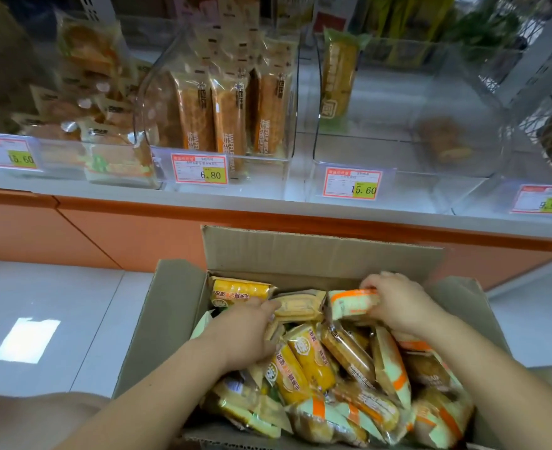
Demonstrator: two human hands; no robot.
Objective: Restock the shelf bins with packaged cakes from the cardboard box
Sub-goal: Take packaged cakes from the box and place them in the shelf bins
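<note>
Shelf bins (398, 177) stand beyond the fingers (373, 282); inside the cardboard box (326, 254), the right hand (401, 305) pinches an orange-striped packet (349, 302), while the left hand's (245, 332) hold is unclear.

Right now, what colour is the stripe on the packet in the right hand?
Orange, on the pale packet held by the right hand; head view shows it.
</note>
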